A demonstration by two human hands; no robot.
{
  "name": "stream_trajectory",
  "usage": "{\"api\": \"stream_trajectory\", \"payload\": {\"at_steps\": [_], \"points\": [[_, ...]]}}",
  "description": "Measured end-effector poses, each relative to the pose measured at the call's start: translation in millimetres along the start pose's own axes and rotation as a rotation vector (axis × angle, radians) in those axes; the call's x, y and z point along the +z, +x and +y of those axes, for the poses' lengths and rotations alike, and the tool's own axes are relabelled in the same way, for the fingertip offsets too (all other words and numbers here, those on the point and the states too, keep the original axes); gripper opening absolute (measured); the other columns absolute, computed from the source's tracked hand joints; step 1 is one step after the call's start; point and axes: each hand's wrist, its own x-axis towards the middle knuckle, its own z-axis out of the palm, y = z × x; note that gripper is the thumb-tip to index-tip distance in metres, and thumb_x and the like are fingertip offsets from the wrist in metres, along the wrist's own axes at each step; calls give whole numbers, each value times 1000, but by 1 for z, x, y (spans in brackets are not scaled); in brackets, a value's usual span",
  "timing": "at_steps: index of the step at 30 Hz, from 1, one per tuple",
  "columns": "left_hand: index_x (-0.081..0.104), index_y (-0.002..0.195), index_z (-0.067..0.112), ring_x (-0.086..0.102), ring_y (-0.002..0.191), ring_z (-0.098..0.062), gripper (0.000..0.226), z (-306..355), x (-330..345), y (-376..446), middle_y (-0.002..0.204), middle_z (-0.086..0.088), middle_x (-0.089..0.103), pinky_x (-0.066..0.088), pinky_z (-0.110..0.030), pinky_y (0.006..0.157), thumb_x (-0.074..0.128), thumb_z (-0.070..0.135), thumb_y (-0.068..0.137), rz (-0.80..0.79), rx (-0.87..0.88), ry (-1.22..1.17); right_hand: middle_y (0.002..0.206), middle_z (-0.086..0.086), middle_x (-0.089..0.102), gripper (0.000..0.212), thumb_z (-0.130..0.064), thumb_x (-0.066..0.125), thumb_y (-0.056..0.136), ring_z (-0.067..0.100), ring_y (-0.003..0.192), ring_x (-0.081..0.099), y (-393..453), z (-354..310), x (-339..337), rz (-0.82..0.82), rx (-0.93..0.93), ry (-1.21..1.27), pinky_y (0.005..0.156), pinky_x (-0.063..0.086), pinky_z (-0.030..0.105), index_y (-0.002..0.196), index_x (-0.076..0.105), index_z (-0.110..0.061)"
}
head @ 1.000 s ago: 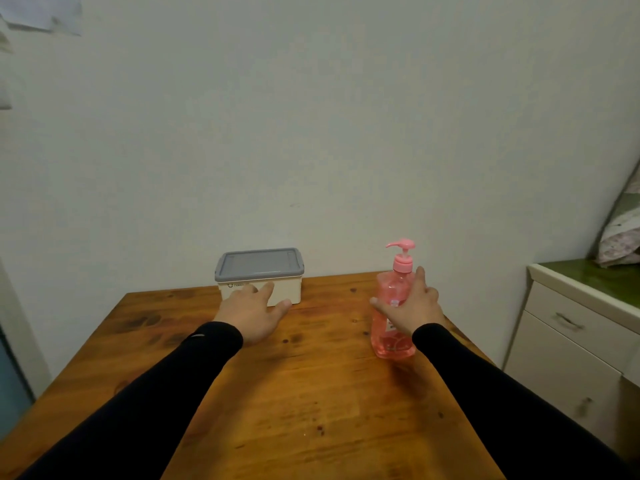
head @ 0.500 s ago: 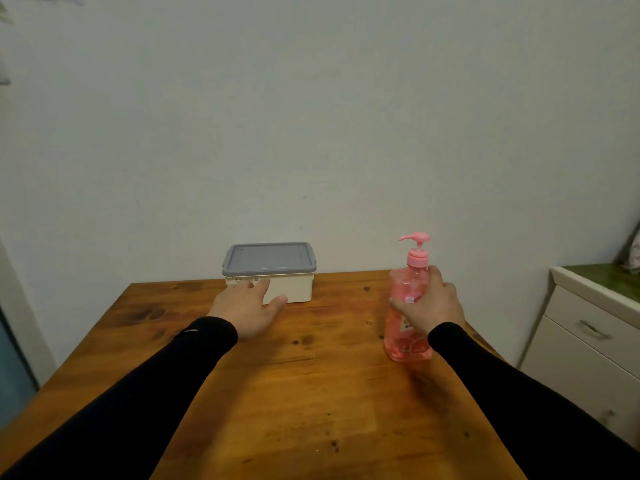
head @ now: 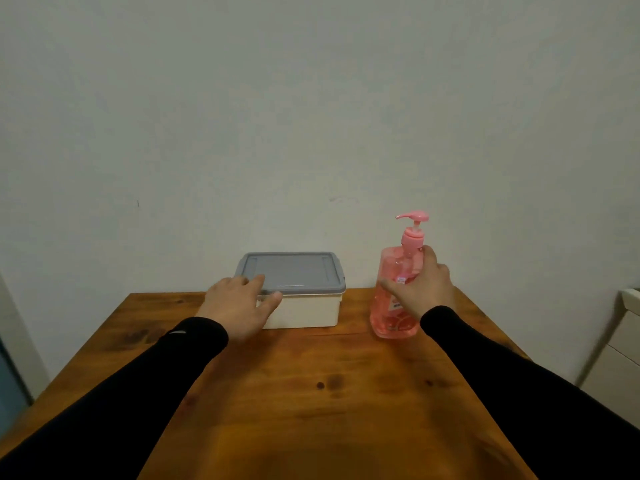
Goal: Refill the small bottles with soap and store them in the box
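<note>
A cream box [head: 304, 311] with a closed grey lid [head: 294, 271] stands at the far side of the wooden table [head: 311, 393], near the wall. My left hand [head: 239, 306] is at its front left corner, fingers spread on the lid's edge and thumb against the front wall. To the right stands a clear bottle of pink soap [head: 393, 299] with a pink pump head [head: 414, 218]. My right hand [head: 424, 289] wraps its right side, thumb across the front. No small bottles are in view.
The table stands against a plain pale wall [head: 311, 116]. A white cabinet with drawers [head: 620, 348] stands to the right of the table. At the left edge is a pale door frame [head: 14, 341].
My left hand has moved forward from the tabletop onto the box's front left corner. My right hand has stayed on the soap bottle. The view has shifted.
</note>
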Motion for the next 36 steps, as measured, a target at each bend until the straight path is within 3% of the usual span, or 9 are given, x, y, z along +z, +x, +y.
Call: {"api": "stream_trajectory", "payload": {"at_steps": [9,13,26,32,36], "points": [[26,149,19,35,135,-24,67,-18,16,72,148,-9,39,27,-38,112,19,59,96,60,38,5,117,8,54,77,-48,78,68,27,97,60,70,-4,73,17,-42,11,80,50,35,129,38,-26],[30,148,20,36,134,-24,66,-23,23,98,145,-8,41,27,-38,112,20,59,96,80,69,2,113,10,55,74,-49,77,67,26,91,60,93,-4,98,32,-40,20,75,49,32,127,41,-23],[26,150,22,28,140,-22,66,-24,34,112,152,-6,34,20,-37,115,19,59,96,67,93,-22,117,14,50,78,-48,75,68,25,84,55,117,-4,119,-39,-17,-5,76,51,35,130,37,-20],[26,149,21,29,139,-23,66,-25,28,105,150,-6,35,22,-38,115,19,59,96,55,95,-19,131,20,41,97,-48,78,68,36,109,54,119,-5,116,-126,-1,-40,89,49,43,143,23,-20],[26,149,21,31,138,-23,65,-25,23,95,150,-7,36,23,-37,114,19,58,96,62,86,-15,141,21,32,113,-58,75,67,37,121,48,113,-10,101,-201,14,-93,96,46,45,150,6,-24]]}}
